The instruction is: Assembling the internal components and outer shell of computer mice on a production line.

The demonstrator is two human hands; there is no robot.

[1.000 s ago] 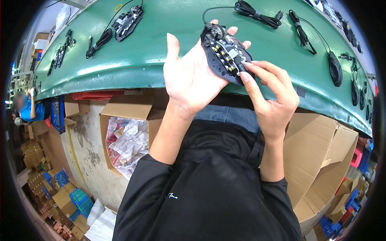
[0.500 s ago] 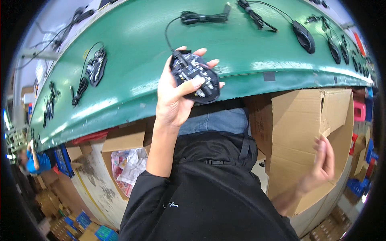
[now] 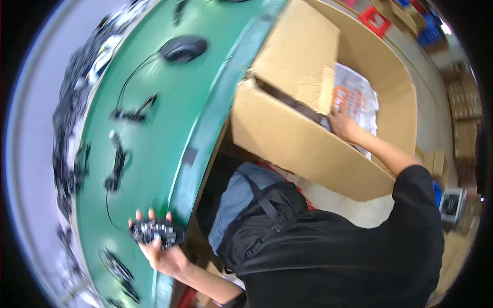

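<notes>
At left, our left hand (image 3: 165,258) clamps fingers on a blurred, opened mouse (image 3: 160,232) over the green bench (image 3: 159,141); at right, our right hand (image 3: 343,123) reaches into a cardboard box (image 3: 292,141), its grip we cannot tell

No words or numbers could be read clearly. The plainest printing was on a white bag (image 3: 365,92) inside the carton (image 3: 308,149) to the right: orange-red print (image 3: 355,100) in rows of characters, set slantwise across the bag's pale face. At the left of that print was a fuller orange patch with paler marks in it, just beside the right hand (image 3: 343,124). Blur softened the strokes too much to tell one character from another. The stacked boxes (image 3: 465,138) at the far right were too small and blurred for any lettering to be told.
</notes>
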